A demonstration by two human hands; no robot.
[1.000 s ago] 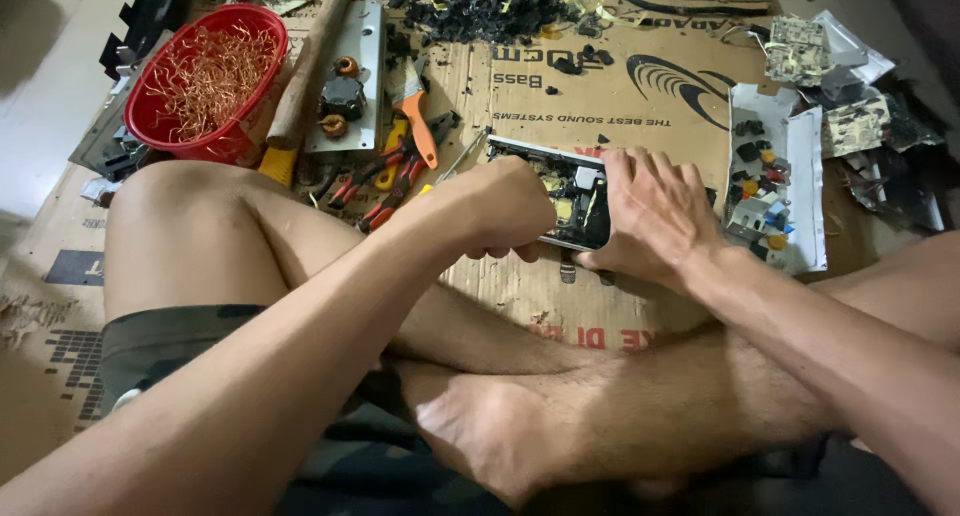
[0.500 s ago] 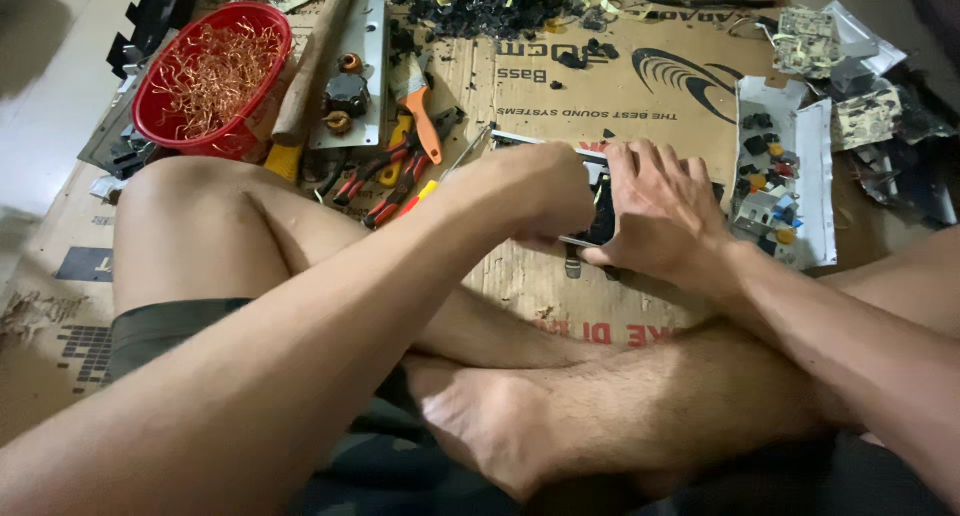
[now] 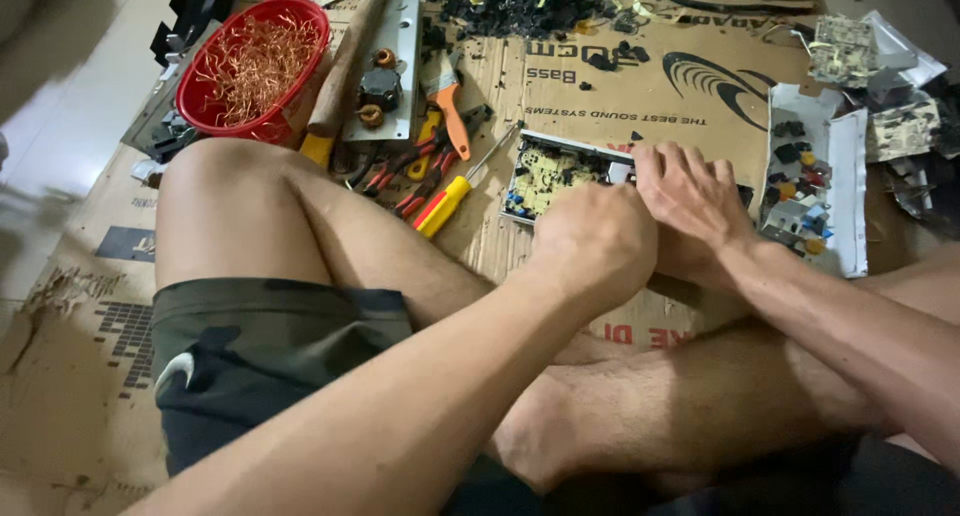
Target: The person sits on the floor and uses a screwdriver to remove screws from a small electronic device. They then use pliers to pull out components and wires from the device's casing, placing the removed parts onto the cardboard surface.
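I sit cross-legged on flattened cardboard (image 3: 640, 86). A circuit board (image 3: 545, 176) with yellowish and blue parts lies in a shallow metal case in front of my shins. My right hand (image 3: 690, 201) presses down on the board's right part, fingers spread over it. My left hand (image 3: 595, 241) is curled into a fist at the board's near edge, back turned to me. What is inside the fist is hidden. A yellow and red screwdriver (image 3: 445, 201) lies just left of the board.
A red basket (image 3: 190, 86) of copper wire scraps stands far left. Beside it lie a wooden-handled hammer (image 3: 345, 66), a metal plate with coils (image 3: 385, 76), an orange-handled brush (image 3: 450, 106) and red pliers (image 3: 400, 171). A white tray (image 3: 855, 196) of small components sits right; black scraps (image 3: 520, 6) lie beyond.
My left fist has slid right and nearer to me, uncovering the board's left part and the screwdriver. My right hand stays pressed on the board.
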